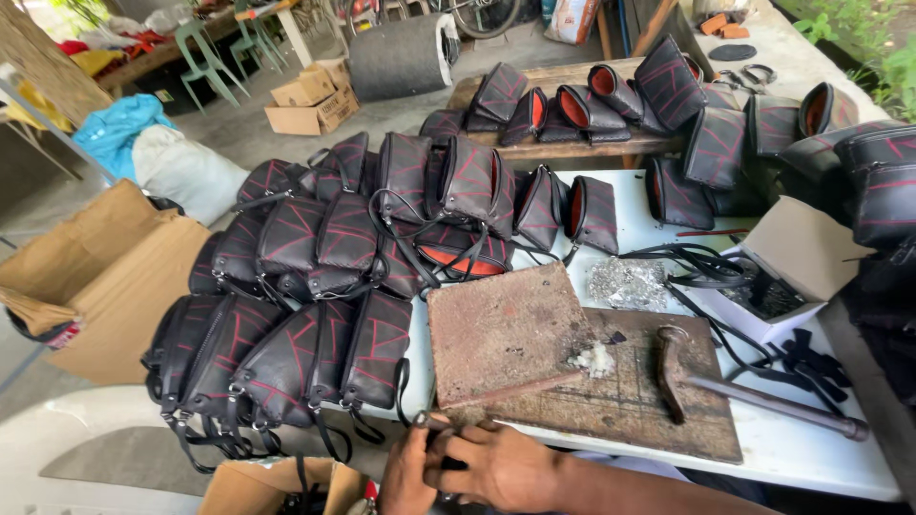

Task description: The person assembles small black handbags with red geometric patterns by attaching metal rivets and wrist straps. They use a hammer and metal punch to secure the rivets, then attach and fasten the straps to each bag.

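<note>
Here: left hand [408, 474] and right hand [501, 465] together, pinching a small dark strap piece [448, 463]; hammer [725, 381] on wooden board [630, 401]; black pouches [315, 286] beside.

We seem to be in an open-air bag-making workshop: stitched black pouches [315, 286] heap at nine o'clock, a hammer [711, 381] lies at three, cardboard boxes [310, 100] sit toward eleven.

Were bare, both hands: left hand [408, 477] and right hand [501, 467], no gloves, rings or watch seen; right forearm bare too, no sleeve in view.
</note>
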